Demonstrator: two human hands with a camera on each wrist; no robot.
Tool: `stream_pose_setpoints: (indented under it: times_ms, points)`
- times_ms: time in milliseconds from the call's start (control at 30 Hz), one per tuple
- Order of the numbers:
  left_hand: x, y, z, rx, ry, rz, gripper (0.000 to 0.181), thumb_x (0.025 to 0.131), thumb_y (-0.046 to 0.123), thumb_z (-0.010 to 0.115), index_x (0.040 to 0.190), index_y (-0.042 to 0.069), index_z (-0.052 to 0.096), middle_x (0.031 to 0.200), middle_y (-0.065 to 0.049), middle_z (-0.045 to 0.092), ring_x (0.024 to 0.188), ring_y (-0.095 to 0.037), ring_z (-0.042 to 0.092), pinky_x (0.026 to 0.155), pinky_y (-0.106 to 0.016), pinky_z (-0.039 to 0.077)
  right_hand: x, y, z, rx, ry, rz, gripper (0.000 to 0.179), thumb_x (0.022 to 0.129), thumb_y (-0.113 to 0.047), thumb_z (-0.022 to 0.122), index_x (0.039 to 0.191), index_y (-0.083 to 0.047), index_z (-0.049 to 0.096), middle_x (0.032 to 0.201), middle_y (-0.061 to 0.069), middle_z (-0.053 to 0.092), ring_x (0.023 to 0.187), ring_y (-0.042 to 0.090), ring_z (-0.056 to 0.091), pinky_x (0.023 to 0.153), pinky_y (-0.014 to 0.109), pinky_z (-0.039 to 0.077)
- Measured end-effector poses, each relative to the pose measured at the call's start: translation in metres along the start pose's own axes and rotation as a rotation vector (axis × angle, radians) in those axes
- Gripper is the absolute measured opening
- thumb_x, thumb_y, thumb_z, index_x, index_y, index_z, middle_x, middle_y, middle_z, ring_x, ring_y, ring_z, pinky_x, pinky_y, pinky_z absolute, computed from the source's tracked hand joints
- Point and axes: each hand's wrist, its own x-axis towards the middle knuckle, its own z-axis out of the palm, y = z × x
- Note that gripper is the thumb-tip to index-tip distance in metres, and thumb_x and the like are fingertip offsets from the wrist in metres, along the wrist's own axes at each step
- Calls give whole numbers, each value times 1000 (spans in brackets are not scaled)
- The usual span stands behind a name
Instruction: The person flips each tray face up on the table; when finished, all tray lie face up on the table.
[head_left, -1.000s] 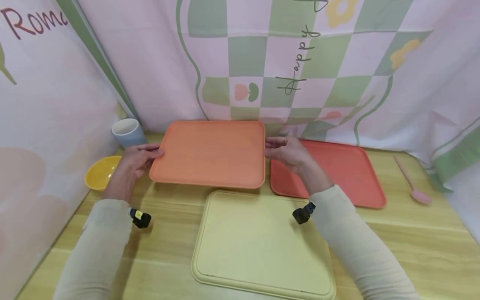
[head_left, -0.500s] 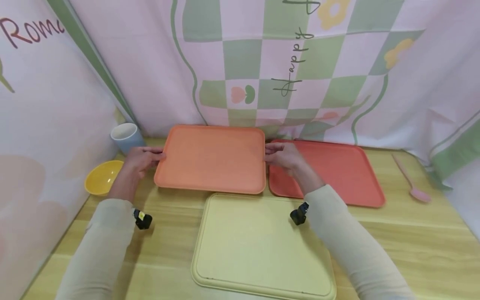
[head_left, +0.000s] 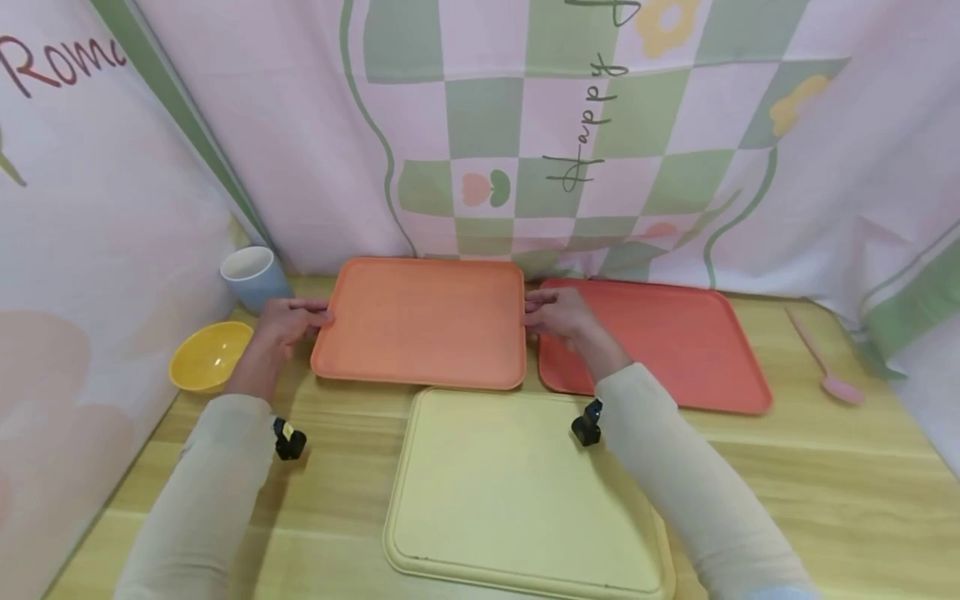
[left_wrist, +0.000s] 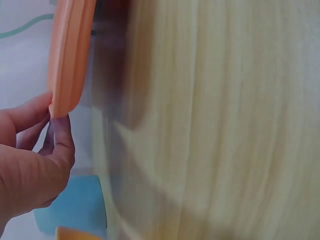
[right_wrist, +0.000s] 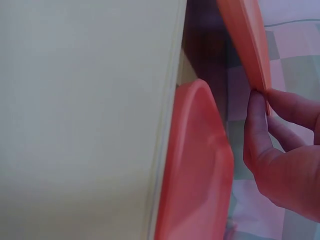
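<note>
An orange rectangular tray (head_left: 423, 323) is held between both hands at the back of the table. My left hand (head_left: 288, 327) pinches its left rim; in the left wrist view the thumb and fingers (left_wrist: 62, 137) meet at the tray's edge, with a shadow on the wood beside it. At the opposite short side, my right hand (head_left: 562, 317) pinches the right rim, as the right wrist view shows with the orange tray (right_wrist: 252, 45) above the fingers. A red tray (head_left: 675, 346) lies to the right, partly behind the right hand and forearm.
A pale yellow tray (head_left: 517, 492) lies on the wooden table (head_left: 810, 500) in front. Left of the left hand stand a blue cup (head_left: 257, 282) and a yellow bowl (head_left: 206, 358). A pink spoon (head_left: 828, 367) lies far right. A patterned curtain (head_left: 480, 117) hangs behind.
The orange tray has come down toward the table and slightly nearer, with both hands still gripping it. The right hand has shifted a little to the left.
</note>
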Motion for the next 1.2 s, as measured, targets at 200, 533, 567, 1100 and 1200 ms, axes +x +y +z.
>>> stream_pose_setpoints:
  times_ms: [200,533,567,1100,1200]
  points:
    - [3,-4,1,16,37,-21,49,91,3,75,136,-6,60,81,11,72,71,-4,65,72,-21,55,6,0,2,-30,8,16,55,94,13,58,147,10,44,139,30,53,93,18,66,92,34,56]
    - [7,-10,7,-35,29,-4,49,91,-4,71,137,-11,56,70,15,67,68,-1,64,67,-16,54,10,0,4,-64,41,62,53,94,15,57,145,10,47,137,29,53,118,35,60,99,41,53]
    - [8,-10,7,-45,25,1,49,91,-4,71,137,-12,55,69,14,67,68,-1,64,66,-16,54,10,0,4,-64,44,65,53,94,15,57,145,10,47,138,29,53,119,36,59,99,41,52]
    - [9,-11,14,3,43,-22,45,92,-2,71,136,-7,59,78,11,68,73,0,63,72,-17,54,14,-5,15,-375,125,30,46,90,9,62,136,10,57,138,25,57,111,34,66,90,38,58]
    - [9,-13,15,44,42,-21,43,93,-1,71,135,-5,61,95,1,73,77,-1,63,77,-20,55,13,-6,15,-471,140,-6,33,85,7,64,118,9,69,115,20,69,87,25,68,76,31,59]
